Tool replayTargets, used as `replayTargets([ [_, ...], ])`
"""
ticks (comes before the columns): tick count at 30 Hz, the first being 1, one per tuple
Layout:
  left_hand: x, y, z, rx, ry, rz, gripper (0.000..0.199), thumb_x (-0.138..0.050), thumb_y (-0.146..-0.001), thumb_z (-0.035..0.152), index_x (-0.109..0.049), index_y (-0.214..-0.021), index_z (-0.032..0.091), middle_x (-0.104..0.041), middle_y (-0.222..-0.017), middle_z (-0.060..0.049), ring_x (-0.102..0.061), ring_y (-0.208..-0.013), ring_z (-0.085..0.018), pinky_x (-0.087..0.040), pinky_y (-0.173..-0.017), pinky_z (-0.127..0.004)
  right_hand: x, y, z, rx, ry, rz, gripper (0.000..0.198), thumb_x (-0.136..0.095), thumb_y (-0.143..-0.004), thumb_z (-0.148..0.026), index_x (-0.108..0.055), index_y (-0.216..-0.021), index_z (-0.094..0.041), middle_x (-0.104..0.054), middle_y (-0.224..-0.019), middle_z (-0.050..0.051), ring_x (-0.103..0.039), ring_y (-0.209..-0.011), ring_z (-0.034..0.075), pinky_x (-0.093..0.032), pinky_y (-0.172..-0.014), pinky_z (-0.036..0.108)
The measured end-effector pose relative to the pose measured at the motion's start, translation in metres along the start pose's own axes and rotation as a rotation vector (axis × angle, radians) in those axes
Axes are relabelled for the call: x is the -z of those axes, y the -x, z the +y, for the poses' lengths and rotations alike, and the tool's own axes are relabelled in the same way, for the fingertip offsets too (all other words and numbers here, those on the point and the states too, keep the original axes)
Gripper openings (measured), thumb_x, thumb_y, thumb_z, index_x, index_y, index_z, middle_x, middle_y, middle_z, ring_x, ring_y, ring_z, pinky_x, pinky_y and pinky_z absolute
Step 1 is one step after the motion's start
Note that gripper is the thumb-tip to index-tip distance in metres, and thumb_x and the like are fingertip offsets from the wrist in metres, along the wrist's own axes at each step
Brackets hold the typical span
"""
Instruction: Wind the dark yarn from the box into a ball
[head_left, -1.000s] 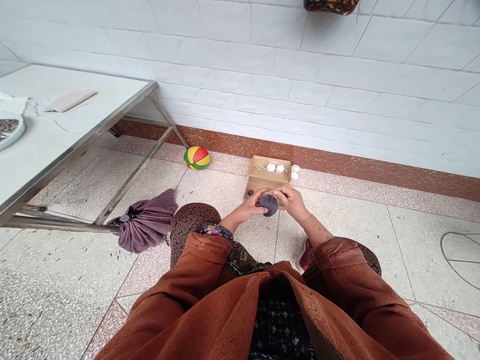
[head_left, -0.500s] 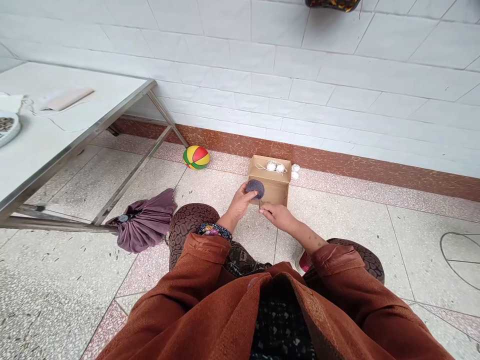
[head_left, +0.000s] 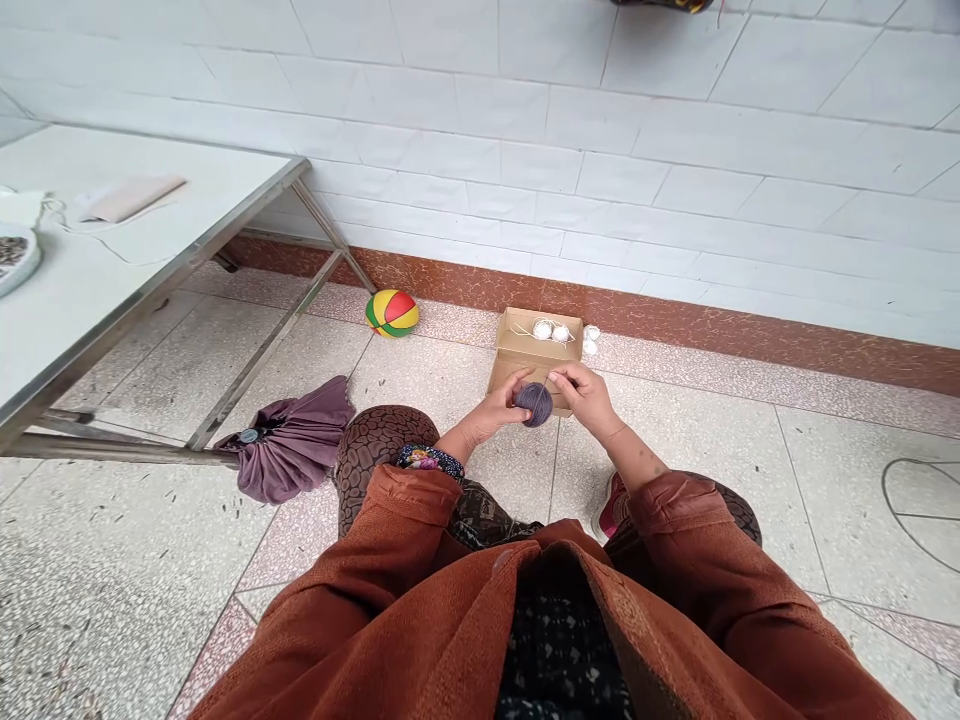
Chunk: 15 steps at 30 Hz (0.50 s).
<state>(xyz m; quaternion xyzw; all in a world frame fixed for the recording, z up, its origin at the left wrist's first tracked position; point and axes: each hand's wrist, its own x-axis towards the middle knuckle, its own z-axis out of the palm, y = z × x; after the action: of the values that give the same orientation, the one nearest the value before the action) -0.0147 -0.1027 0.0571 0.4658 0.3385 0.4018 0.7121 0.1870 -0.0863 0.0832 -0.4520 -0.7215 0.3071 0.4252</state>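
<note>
My left hand (head_left: 496, 408) grips a dark purple-grey ball of yarn (head_left: 534, 404) from its left side, thumb and fingers around it. Just right of and above the ball, my right hand (head_left: 583, 396) pinches the strand of yarn (head_left: 545, 380) that runs off it. Both hands are over the near part of an open cardboard box (head_left: 511, 366) on the floor, hiding some of it. White balls of string (head_left: 542, 329) with loose ends lie in the far part of the box.
Small white pieces (head_left: 591, 340) lie beside the box near the wall. A striped ball (head_left: 392, 313) rests by the leg of a metal-framed table (head_left: 225, 180) at left. A purple cloth (head_left: 292, 440) lies below it. A wire ring (head_left: 892, 500) is on the floor at right.
The yarn ball in my left hand has moved right and slightly toward me. My right hand has swung from below the ball to above its right side, still pinching the strand.
</note>
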Motion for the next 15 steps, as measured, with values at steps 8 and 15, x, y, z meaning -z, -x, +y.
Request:
replayTargets([
  [8, -0.007, 0.004, 0.01, 0.01, 0.332, -0.007, 0.061, -0.079, -0.065, 0.026, -0.066, -0.124, 0.018, -0.067, -0.11, -0.008, -0.061, -0.1, -0.022, -0.044, -0.088, -0.032, -0.027, 0.014, 0.032, -0.138, 0.077, -0.069, 0.026, -0.046, -0.096, -0.04, -0.06, -0.082, -0.022, -0.062, -0.073, 0.001, -0.057, -0.066, 0.017, -0.046, -0.066, 0.028],
  [15, 0.003, -0.033, 0.037, -0.024, 0.298, 0.151, 0.039, -0.078, -0.067, 0.021, -0.069, -0.104, 0.015, -0.068, -0.102, -0.008, -0.062, -0.094, -0.021, -0.047, -0.088, -0.035, -0.026, 0.009, 0.009, 0.006, 0.141, -0.167, 0.024, -0.044, -0.099, -0.037, -0.062, -0.091, -0.024, -0.067, -0.084, 0.004, -0.064, -0.079, 0.02, -0.049, -0.074, 0.03],
])
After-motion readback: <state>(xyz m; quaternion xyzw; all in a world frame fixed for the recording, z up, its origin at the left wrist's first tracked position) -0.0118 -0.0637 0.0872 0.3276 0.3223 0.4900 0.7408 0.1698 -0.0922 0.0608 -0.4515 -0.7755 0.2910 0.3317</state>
